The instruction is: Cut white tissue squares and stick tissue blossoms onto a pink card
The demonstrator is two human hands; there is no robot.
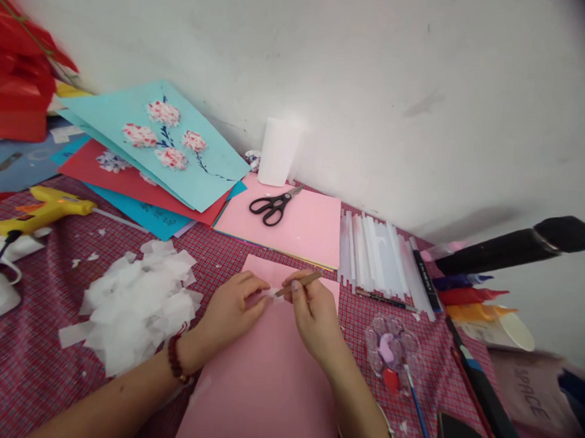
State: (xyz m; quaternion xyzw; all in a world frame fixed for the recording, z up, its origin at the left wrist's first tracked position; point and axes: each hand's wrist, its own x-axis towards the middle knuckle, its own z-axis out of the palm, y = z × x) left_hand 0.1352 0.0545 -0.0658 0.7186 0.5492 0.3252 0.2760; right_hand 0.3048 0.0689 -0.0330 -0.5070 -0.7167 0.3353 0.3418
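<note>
While the left hand (231, 308) pinches a small white tissue-paper scrap (272, 293) at the tip of a thin brown stick (298, 284), the right hand (315, 317) grips that stick over a pink paper sheet (266, 377). The scrap looks featherlight and tearable; gentle pinching at its edge suits it.

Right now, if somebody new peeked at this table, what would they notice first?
The two hands in the middle, over the pink sheet: the right hand holds a thin brown stick, the left hand pinches a white tissue scrap. Then the white tissue pile at left, and the blue flower card behind it.
</note>
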